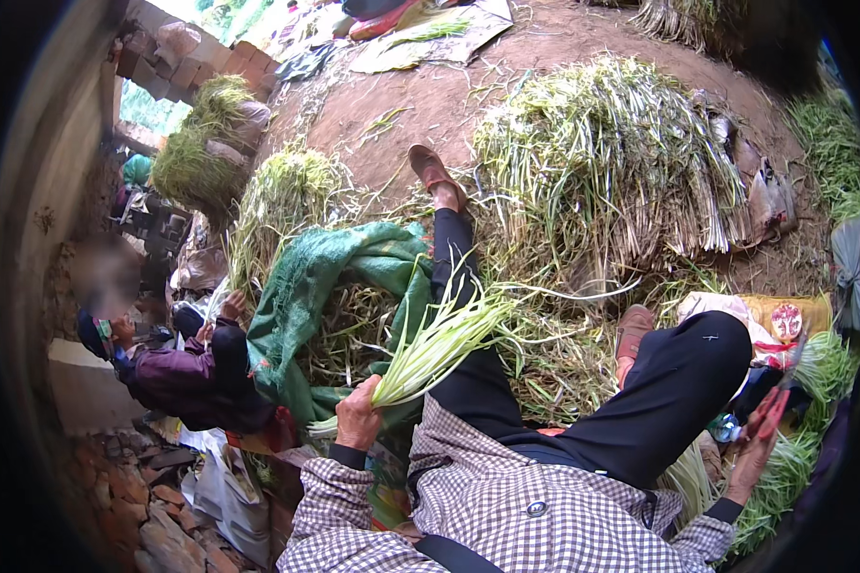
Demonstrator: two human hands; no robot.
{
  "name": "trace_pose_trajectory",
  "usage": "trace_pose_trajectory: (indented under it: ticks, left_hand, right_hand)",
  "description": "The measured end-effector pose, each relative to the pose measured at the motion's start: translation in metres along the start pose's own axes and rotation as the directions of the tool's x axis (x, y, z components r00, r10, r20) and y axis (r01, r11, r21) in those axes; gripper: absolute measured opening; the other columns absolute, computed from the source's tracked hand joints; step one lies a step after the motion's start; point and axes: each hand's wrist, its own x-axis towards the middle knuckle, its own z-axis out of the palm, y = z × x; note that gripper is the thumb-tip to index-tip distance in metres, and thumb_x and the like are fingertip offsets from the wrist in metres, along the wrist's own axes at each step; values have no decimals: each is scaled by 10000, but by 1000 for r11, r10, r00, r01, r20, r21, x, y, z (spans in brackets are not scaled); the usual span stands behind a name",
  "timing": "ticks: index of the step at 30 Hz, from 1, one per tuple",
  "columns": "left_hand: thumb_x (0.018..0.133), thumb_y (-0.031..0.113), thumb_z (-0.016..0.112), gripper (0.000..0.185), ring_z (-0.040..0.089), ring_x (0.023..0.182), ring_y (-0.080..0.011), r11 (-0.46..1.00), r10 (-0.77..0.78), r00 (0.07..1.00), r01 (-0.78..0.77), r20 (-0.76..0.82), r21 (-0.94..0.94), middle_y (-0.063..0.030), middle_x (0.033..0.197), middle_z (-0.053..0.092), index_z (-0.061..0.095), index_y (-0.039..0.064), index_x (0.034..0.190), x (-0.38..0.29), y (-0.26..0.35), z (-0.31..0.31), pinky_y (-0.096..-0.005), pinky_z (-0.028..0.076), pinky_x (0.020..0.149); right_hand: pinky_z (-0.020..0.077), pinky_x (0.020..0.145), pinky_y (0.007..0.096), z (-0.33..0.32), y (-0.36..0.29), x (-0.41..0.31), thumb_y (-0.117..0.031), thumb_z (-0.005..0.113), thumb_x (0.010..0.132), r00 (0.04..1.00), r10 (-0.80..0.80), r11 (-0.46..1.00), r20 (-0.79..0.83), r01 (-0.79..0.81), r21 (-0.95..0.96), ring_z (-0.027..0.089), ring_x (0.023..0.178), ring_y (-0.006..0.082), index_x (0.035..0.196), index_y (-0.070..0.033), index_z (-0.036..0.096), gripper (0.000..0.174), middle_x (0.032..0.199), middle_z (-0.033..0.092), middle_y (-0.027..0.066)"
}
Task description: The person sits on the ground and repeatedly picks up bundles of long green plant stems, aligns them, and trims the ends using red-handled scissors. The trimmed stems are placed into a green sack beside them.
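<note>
My left hand (359,415) is closed around a bunch of long pale-green stalks (437,344), their loose leafy ends spreading over my leg and their cut ends showing below the fist. Over at the right, my right hand (758,437) holds red-handled scissors (774,412), the blades pointing up and away from me. More green stalks (781,473) lie beside and under that hand. A green woven sack (287,315) with a rolled rim is spread between my left leg and the seated co-worker, with dry stalks and leaves inside it.
A large heap of stalks (602,157) lies on the earth floor beyond my feet. A smaller heap (287,186) stands behind the sack. A co-worker (186,372) sits at the left. Broken bricks (129,501) and a white plastic sack (229,501) lie lower left; a yellow bag (795,315) is at right.
</note>
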Motion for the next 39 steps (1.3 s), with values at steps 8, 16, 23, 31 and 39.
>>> trace_pose_trajectory:
  ticks: [8,16,23,31,39]
  left_hand:
    - [774,11,650,352,657,919,-351,989,6,998,-16,-68,-148,-154,985,675,619,66,1120,2,12,-3,-387,538,747]
    - [743,-21,637,344,660,846,-354,984,33,992,-53,-124,-168,-149,915,668,619,60,1078,1,15,-10,-397,534,699]
    - [736,-39,617,356,660,805,-359,988,34,992,-52,-124,-144,-156,890,662,613,60,1077,0,15,-8,-405,536,670]
    - [726,-30,625,351,668,792,-347,993,77,992,-86,-102,-82,-154,898,669,619,46,1068,-4,11,-5,-403,540,667]
    - [753,-10,618,301,674,795,-347,989,41,985,-63,-165,-130,-157,900,672,629,31,1050,-4,12,-11,-396,544,674]
  right_hand:
    - [407,531,215,137,-38,-41,-372,680,819,813,156,974,560,-33,-223,504,628,65,1123,-68,519,459,781,547,11]
    - [485,655,270,258,-15,-87,-307,760,794,316,456,838,832,163,-521,584,720,105,1039,31,615,442,806,638,84]
    - [474,680,243,268,2,-86,-235,692,847,241,560,824,793,-66,-562,569,741,78,1034,35,608,339,850,638,37]
    - [424,612,198,291,9,-97,-172,598,924,88,635,735,768,-376,-565,498,680,30,989,-3,591,181,823,584,-14]
    - [454,637,228,271,1,-89,-230,622,921,186,570,817,800,-233,-528,535,706,57,1012,13,585,262,830,613,13]
